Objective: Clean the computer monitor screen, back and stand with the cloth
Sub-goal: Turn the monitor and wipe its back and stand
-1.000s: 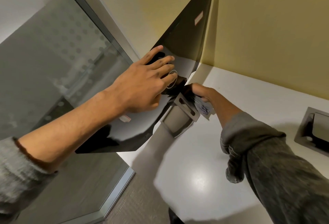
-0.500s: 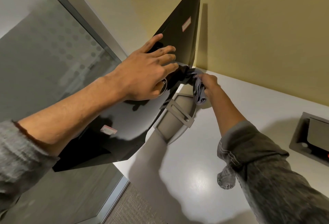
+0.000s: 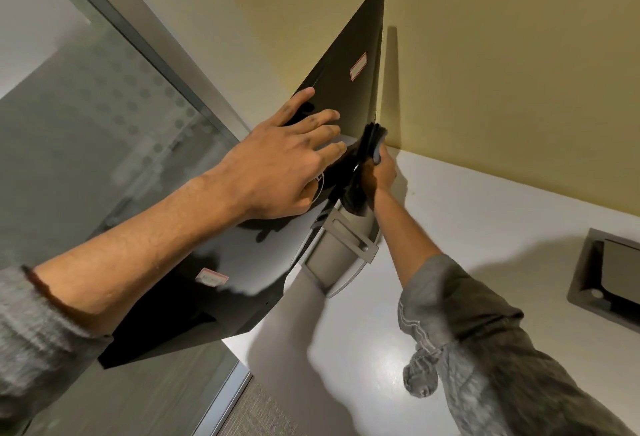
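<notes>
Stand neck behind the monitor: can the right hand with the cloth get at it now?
Probably yes. The right hand already holds the cloth beside the stand neck, with nothing between them.

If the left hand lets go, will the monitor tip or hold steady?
The monitor is probably top-heavy: a wide panel on a narrow stand. The glossy back looks slippery under the flat left hand. It likely pivots when pushed at an edge.

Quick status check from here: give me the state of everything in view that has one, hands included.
monitor: tilted, glossy black back facing the camera
left hand: fingers straight, pressing flat on the monitor back
right hand: gripping the cloth behind the stand
cloth: bunched, held against the monitor's lower edge
stand: resting on the white desk
</notes>
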### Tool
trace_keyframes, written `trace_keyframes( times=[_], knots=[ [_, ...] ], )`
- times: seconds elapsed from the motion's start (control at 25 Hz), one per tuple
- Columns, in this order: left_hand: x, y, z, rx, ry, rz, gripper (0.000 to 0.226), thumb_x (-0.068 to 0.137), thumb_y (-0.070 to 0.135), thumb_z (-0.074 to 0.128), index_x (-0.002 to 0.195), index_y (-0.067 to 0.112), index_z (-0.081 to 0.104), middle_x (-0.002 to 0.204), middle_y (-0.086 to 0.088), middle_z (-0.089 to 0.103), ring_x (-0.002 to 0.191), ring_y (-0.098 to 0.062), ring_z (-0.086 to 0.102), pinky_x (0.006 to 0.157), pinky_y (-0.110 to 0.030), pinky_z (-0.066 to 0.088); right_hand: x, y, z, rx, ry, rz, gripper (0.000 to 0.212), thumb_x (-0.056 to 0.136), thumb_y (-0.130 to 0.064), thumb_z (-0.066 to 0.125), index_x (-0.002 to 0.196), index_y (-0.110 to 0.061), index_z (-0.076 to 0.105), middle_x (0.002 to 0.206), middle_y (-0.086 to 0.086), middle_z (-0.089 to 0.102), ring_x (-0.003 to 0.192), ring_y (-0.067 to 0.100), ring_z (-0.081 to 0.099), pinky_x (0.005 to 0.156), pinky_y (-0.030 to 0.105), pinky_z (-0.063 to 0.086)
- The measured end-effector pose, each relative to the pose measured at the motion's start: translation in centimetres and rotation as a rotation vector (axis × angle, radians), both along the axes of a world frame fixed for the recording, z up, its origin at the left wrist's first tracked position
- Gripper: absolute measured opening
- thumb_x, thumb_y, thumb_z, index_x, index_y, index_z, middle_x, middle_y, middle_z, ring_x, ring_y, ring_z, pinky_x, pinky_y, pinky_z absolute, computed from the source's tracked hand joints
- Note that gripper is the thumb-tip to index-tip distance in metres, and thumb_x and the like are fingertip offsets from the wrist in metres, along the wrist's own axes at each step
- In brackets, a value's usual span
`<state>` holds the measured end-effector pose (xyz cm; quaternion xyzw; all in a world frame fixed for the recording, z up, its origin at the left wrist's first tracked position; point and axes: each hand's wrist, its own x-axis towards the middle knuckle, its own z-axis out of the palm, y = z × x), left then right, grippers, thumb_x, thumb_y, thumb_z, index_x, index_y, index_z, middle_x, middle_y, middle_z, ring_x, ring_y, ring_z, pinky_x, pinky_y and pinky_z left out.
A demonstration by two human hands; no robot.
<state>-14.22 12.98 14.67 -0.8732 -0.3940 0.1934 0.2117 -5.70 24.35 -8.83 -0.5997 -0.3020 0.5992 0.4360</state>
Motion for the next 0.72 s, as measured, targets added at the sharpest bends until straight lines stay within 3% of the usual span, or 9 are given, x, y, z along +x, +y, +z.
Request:
trace_keyframes(
  times=[0.08, 0.16, 0.28, 0.36, 0.44, 0.56, 0.72],
  knots=[
    [0.0, 0.1, -0.2, -0.001, 0.014, -0.012, 0.055, 0.083, 0.032, 0.052, 0.134, 0.012, 0.053, 0.139, -0.016, 0.052, 0.14, -0.03, 0.035, 0.119, -0.054, 0.0, 0.8, 0.4, -0.2, -0.04, -0.064, 0.048, 0.04, 0.101, -0.031, 0.043, 0.137, -0.018, 0.053, 0.129, 0.012, 0.061, 0.122, 0.033, 0.055, 0.106, 0.041, 0.043],
    [-0.1, 0.1, -0.3, 0.016, 0.023, -0.023, 0.055, 0.082, 0.032, 0.056, 0.133, 0.012, 0.054, 0.138, -0.016, 0.053, 0.14, -0.03, 0.035, 0.119, -0.053, -0.001, 1.5, 1.0, 0.8, 0.022, -0.153, -0.039, 0.047, 0.101, -0.012, 0.044, 0.147, -0.018, 0.037, 0.139, 0.011, 0.053, 0.124, 0.029, 0.054, 0.105, 0.037, 0.044],
    [-0.2, 0.1, -0.3, 0.035, 0.016, -0.031, 0.055, 0.081, 0.032, 0.056, 0.132, 0.011, 0.055, 0.136, -0.016, 0.054, 0.139, -0.03, 0.037, 0.118, -0.051, -0.002, 1.7, 2.2, 1.7, 0.142, -0.159, 0.041, 0.053, 0.097, 0.0, 0.043, 0.145, -0.021, 0.04, 0.134, 0.006, 0.056, 0.117, 0.022, 0.055, 0.101, 0.034, 0.046],
    [-0.1, 0.1, -0.3, 0.052, 0.016, -0.028, 0.054, 0.082, 0.033, 0.056, 0.131, 0.011, 0.056, 0.136, -0.016, 0.055, 0.139, -0.031, 0.037, 0.118, -0.051, -0.003, 2.3, 2.7, 1.6, 0.006, -0.136, 0.169, 0.048, 0.094, -0.002, 0.043, 0.138, -0.019, 0.05, 0.125, 0.01, 0.06, 0.11, 0.026, 0.058, 0.09, 0.034, 0.047],
    [0.0, -0.1, -0.4, 0.087, 0.047, -0.001, 0.054, 0.082, 0.036, 0.055, 0.13, 0.012, 0.056, 0.135, -0.017, 0.055, 0.139, -0.031, 0.036, 0.118, -0.051, -0.005, 2.8, 2.0, 1.0, -0.094, -0.147, 0.186, 0.046, 0.091, -0.01, 0.042, 0.136, -0.016, 0.051, 0.126, 0.014, 0.06, 0.113, 0.033, 0.058, 0.091, 0.037, 0.047],
    [0.2, -0.4, -0.4, 0.134, 0.06, 0.045, 0.053, 0.083, 0.038, 0.053, 0.129, 0.012, 0.057, 0.139, -0.017, 0.051, 0.142, -0.031, 0.031, 0.119, -0.052, -0.004, 2.9, -0.4, 2.2, 0.053, -0.267, 0.092, 0.044, 0.095, -0.014, 0.046, 0.139, -0.02, 0.049, 0.129, 0.01, 0.059, 0.116, 0.031, 0.056, 0.098, 0.04, 0.047],
    [0.9, -1.4, -0.4, 0.173, 0.036, 0.096, 0.054, 0.084, 0.04, 0.05, 0.129, 0.012, 0.057, 0.147, -0.019, 0.041, 0.143, -0.031, 0.028, 0.119, -0.055, -0.001, 3.4, -4.0, 3.2, 0.228, -0.247, 0.063, 0.043, 0.098, -0.013, 0.044, 0.14, -0.022, 0.047, 0.127, 0.007, 0.06, 0.112, 0.026, 0.057, 0.099, 0.041, 0.048]
  ],
)
